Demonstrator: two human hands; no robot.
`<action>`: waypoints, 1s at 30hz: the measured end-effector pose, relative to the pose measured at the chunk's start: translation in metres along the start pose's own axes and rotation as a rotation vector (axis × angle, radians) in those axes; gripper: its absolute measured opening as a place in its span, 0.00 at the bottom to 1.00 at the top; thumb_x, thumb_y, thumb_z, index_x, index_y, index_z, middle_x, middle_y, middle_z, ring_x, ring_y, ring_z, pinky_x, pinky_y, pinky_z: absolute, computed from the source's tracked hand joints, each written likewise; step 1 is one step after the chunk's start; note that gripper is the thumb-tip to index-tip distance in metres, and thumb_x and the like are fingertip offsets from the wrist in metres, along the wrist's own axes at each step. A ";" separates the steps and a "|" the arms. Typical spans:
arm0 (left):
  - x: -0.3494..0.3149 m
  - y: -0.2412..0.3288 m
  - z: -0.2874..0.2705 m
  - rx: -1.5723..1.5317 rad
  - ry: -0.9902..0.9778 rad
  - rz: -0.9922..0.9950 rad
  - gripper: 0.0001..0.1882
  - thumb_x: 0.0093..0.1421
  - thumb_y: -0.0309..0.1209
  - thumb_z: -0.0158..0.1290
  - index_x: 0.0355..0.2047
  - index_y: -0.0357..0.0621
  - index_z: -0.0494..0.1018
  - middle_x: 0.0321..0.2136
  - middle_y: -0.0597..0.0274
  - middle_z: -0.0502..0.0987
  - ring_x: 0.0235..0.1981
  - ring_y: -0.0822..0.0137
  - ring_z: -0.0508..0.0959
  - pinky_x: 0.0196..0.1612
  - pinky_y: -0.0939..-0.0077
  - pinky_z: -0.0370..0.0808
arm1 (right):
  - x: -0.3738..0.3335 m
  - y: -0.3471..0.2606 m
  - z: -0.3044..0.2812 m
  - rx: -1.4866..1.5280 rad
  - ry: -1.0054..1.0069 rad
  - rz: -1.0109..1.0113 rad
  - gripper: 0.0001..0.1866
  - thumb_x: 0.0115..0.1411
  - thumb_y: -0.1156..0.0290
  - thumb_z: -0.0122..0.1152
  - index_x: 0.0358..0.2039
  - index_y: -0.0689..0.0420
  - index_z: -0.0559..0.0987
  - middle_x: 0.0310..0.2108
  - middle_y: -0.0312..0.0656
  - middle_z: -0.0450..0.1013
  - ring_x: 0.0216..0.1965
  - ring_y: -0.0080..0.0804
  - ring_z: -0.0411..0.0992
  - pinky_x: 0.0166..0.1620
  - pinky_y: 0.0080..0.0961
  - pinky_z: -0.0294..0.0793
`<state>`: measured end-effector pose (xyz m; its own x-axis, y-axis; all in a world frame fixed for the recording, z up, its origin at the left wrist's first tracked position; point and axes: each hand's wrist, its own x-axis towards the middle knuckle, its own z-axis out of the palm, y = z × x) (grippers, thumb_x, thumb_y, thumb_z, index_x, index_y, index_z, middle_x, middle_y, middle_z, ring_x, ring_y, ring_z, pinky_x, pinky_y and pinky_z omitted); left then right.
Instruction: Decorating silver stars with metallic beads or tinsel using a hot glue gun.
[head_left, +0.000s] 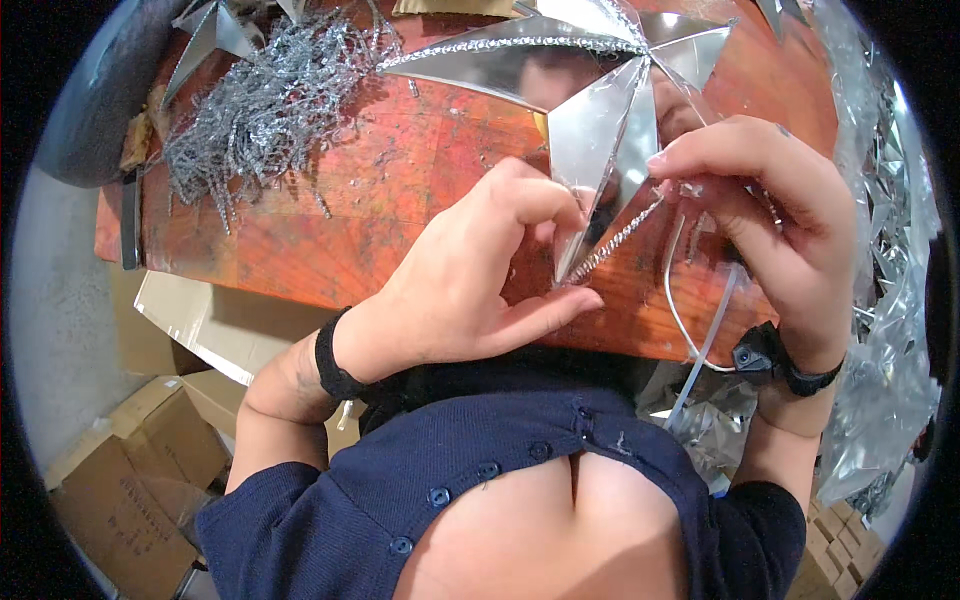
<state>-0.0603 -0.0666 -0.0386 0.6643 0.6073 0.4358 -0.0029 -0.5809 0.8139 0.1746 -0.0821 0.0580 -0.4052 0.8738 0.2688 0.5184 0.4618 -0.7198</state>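
A mirror-like silver star (pixel 600 130) with folded points stands tilted over the table between my hands. My left hand (pixel 450 260) is at its lower point, the fingers curled against the left edge and the thumb stretched below the tip. A thin silver tinsel strand (pixel 622 240) runs from that tip along the point's right edge up to my right hand (pixel 775 200). The right thumb and index finger are pinched together at the strand's upper end, beside the star. More tinsel trim (pixel 530 45) lines a ridge on the star's left arm.
A tangled heap of silver tinsel (pixel 290 100) lies on the worn red-brown table (pixel 400 200), near another silver star (pixel 215 40). Clear plastic with silver pieces (pixel 890 300) crowds the right side. Cardboard boxes (pixel 130 490) stand at lower left. A translucent strip (pixel 705 340) hangs over the table's front edge.
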 end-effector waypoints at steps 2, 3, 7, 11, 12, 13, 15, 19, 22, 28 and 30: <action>-0.003 0.000 -0.001 -0.054 -0.032 -0.027 0.30 0.52 0.29 0.67 0.47 0.41 0.58 0.36 0.61 0.65 0.31 0.71 0.65 0.36 0.76 0.65 | 0.002 0.003 0.000 0.147 -0.004 0.080 0.08 0.55 0.85 0.55 0.34 0.66 0.80 0.30 0.42 0.76 0.30 0.25 0.74 0.34 0.18 0.71; -0.004 0.002 -0.002 -0.055 -0.032 -0.034 0.30 0.52 0.29 0.67 0.47 0.41 0.58 0.36 0.61 0.65 0.31 0.71 0.65 0.36 0.76 0.65 | 0.003 0.003 -0.001 0.190 -0.017 0.105 0.08 0.54 0.85 0.55 0.34 0.66 0.80 0.30 0.42 0.75 0.28 0.24 0.74 0.33 0.18 0.71; -0.006 0.008 -0.003 -0.275 -0.094 -0.370 0.27 0.56 0.25 0.62 0.48 0.42 0.57 0.35 0.61 0.66 0.32 0.73 0.68 0.36 0.77 0.67 | 0.008 -0.002 -0.015 0.410 -0.136 0.283 0.08 0.50 0.85 0.55 0.29 0.66 0.81 0.27 0.44 0.75 0.21 0.23 0.72 0.25 0.17 0.68; -0.002 0.010 -0.004 -0.405 -0.151 -0.511 0.25 0.57 0.24 0.59 0.47 0.42 0.55 0.36 0.61 0.67 0.34 0.73 0.71 0.38 0.77 0.68 | 0.012 0.001 -0.023 0.584 -0.232 0.506 0.05 0.46 0.83 0.59 0.26 0.65 0.80 0.25 0.44 0.75 0.21 0.27 0.72 0.25 0.19 0.68; -0.001 0.010 -0.004 -0.421 -0.167 -0.529 0.25 0.57 0.24 0.59 0.47 0.43 0.54 0.36 0.61 0.67 0.34 0.73 0.71 0.39 0.77 0.69 | 0.010 0.006 -0.019 0.510 -0.197 0.355 0.05 0.45 0.82 0.61 0.26 0.64 0.80 0.26 0.44 0.76 0.23 0.29 0.73 0.28 0.21 0.70; 0.000 0.009 -0.003 -0.448 -0.167 -0.519 0.23 0.57 0.24 0.59 0.45 0.43 0.56 0.35 0.61 0.67 0.34 0.73 0.70 0.39 0.78 0.68 | 0.011 0.005 -0.016 0.477 -0.168 0.330 0.05 0.45 0.82 0.63 0.26 0.64 0.80 0.26 0.44 0.76 0.26 0.31 0.73 0.30 0.23 0.70; -0.002 0.007 -0.002 -0.471 -0.159 -0.516 0.21 0.57 0.24 0.59 0.43 0.43 0.57 0.35 0.61 0.67 0.33 0.73 0.70 0.39 0.79 0.68 | 0.013 0.005 -0.008 0.417 -0.120 0.271 0.07 0.44 0.82 0.65 0.27 0.64 0.80 0.28 0.44 0.76 0.31 0.33 0.74 0.36 0.26 0.71; -0.002 0.002 0.000 -0.348 -0.076 -0.344 0.15 0.59 0.27 0.58 0.36 0.43 0.60 0.24 0.66 0.68 0.16 0.78 0.67 0.20 0.81 0.62 | 0.020 0.008 0.008 -0.114 -0.050 0.035 0.11 0.46 0.88 0.59 0.31 0.64 0.80 0.29 0.43 0.75 0.33 0.35 0.73 0.37 0.25 0.69; 0.001 0.000 0.001 -0.386 -0.063 -0.322 0.15 0.59 0.27 0.58 0.34 0.44 0.59 0.25 0.66 0.68 0.16 0.77 0.67 0.20 0.80 0.62 | 0.019 0.013 0.018 -0.155 0.200 -0.155 0.11 0.48 0.89 0.59 0.33 0.64 0.80 0.31 0.44 0.76 0.35 0.35 0.74 0.38 0.25 0.70; -0.009 -0.005 0.010 -0.384 0.001 -0.273 0.15 0.59 0.27 0.58 0.36 0.43 0.61 0.25 0.64 0.69 0.17 0.74 0.70 0.21 0.78 0.66 | 0.019 0.005 0.040 -0.208 0.298 -0.055 0.10 0.50 0.89 0.60 0.34 0.65 0.80 0.31 0.45 0.76 0.34 0.34 0.74 0.35 0.21 0.70; -0.010 -0.007 0.012 -0.365 0.045 -0.231 0.14 0.58 0.27 0.58 0.37 0.43 0.62 0.25 0.62 0.71 0.17 0.73 0.72 0.22 0.77 0.68 | 0.020 0.006 0.041 -0.226 0.306 -0.077 0.10 0.50 0.88 0.60 0.34 0.65 0.80 0.31 0.45 0.75 0.33 0.34 0.74 0.34 0.21 0.70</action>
<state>-0.0584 -0.0751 -0.0533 0.6457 0.7263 0.2359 -0.1277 -0.2019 0.9711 0.1388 -0.0678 0.0328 -0.2239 0.8244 0.5199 0.6619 0.5202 -0.5397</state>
